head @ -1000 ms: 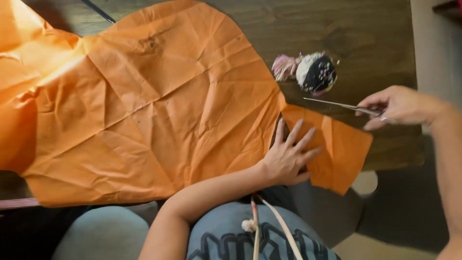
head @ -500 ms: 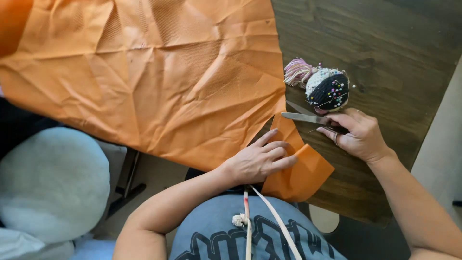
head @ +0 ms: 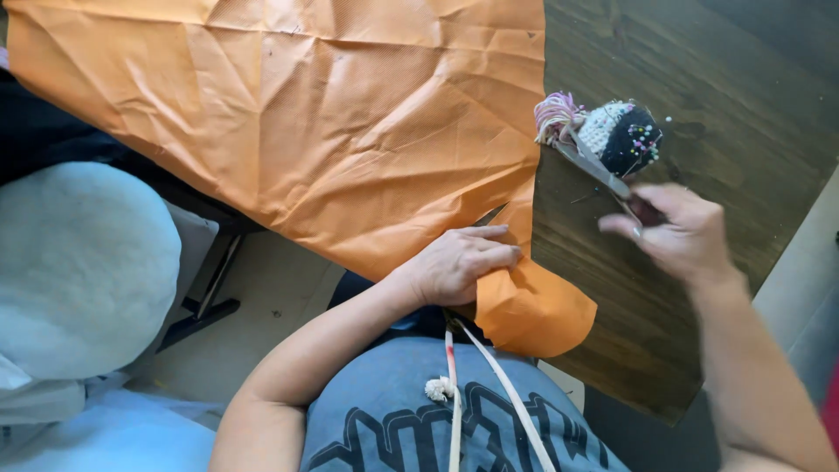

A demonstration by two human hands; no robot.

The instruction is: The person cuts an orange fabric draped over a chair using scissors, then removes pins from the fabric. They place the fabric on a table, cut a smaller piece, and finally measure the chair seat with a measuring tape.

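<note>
Two hands work at the edge of a large sheet of crumpled orange fabric (head: 332, 131), which covers most of the dark wooden surface (head: 743, 79) and hangs over its near edge. The left hand (head: 459, 262) lies on the fabric's lower right corner, fingers curled and closed over the cloth, pinching a fold where the sheet narrows into a loose flap (head: 533, 310). That flap droops off the fabric's corner, just beyond the left hand. The right hand (head: 682, 236) sits to the right of the fabric, on the bare wood, closed around the handles of a pair of scissors (head: 599, 170); its motion blurs the fingers. The scissor blades point up and left toward the fabric's right edge, but whether they touch it cannot be told. Just beside the fabric's right edge, above the scissors, rests a dark pincushion (head: 625, 135) stuck with coloured pins, with a tuft of pink threads (head: 555, 114) touching the fabric's border.
</note>
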